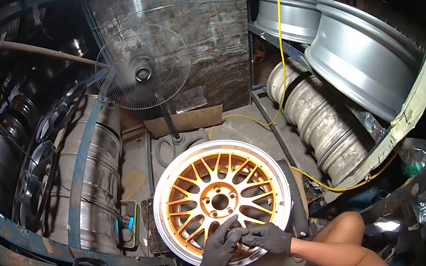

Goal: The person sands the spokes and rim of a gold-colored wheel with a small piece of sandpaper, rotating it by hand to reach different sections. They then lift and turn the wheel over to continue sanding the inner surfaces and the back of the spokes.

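Note:
A car wheel rim [181, 206] with orange-gold spokes and a bright silver lip lies face up in front of me, without a tyre. My left hand [217, 249], in a dark glove, is over the rim's near edge with its index finger stretched toward the hub. Beside it, my right hand [271, 237], also gloved, has its fingers curled in against the left fingertips. Both hands are closed where they meet above the near spokes. Anything between the fingers is hidden or too small to name.
A standing fan [143, 74] is beyond the rim, before a dark board [210, 40]. Metal racks with bare wheels [92, 189] flank me on the left, and large silver rims [360, 50] on the right. A yellow cable [282, 45] hangs down and crosses the floor.

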Tool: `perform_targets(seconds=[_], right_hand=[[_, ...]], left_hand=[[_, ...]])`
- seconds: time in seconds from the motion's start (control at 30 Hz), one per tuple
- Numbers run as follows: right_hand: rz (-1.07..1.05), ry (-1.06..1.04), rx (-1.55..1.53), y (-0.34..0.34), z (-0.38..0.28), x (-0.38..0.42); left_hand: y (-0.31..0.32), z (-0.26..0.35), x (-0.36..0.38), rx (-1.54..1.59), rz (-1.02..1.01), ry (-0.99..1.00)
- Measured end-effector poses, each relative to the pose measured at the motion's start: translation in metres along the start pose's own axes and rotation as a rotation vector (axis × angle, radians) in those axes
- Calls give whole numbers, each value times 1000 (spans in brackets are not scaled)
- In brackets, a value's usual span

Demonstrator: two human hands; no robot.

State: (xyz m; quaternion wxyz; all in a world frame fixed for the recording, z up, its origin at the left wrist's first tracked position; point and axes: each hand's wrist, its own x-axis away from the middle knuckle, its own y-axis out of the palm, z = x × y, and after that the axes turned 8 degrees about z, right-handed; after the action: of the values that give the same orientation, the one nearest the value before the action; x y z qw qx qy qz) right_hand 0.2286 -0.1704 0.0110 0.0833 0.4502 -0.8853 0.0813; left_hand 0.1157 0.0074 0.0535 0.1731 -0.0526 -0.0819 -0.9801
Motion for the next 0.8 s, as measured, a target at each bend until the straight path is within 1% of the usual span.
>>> perform_targets(seconds=[0.1, 0.2, 0.3, 0.4, 0.5, 0.6, 0.7, 0.8], right_hand=[[32, -42, -92, 2, -4, 3], [59, -26, 44, 0, -19, 7], [84, 8, 64, 3, -24, 9], [85, -63, 75, 4, -19, 8], [79, -82, 147, 4, -22, 8], [101, -122, 126, 6, -23, 10], [72, -99, 106, 4, -30, 13], [61, -95, 93, 3, -35, 14]], left_hand=[[4, 0, 2, 168, 48, -19], [-2, 1, 3, 57, 128, -30], [-4, 1, 4, 118, 134, -104], [-4, 4, 4, 75, 137, -116], [-2, 10, 5, 132, 137, -130], [-5, 3, 3, 111, 138, -132], [-7, -6, 1, 155, 123, -99], [-3, 2, 3, 146, 148, -113]])
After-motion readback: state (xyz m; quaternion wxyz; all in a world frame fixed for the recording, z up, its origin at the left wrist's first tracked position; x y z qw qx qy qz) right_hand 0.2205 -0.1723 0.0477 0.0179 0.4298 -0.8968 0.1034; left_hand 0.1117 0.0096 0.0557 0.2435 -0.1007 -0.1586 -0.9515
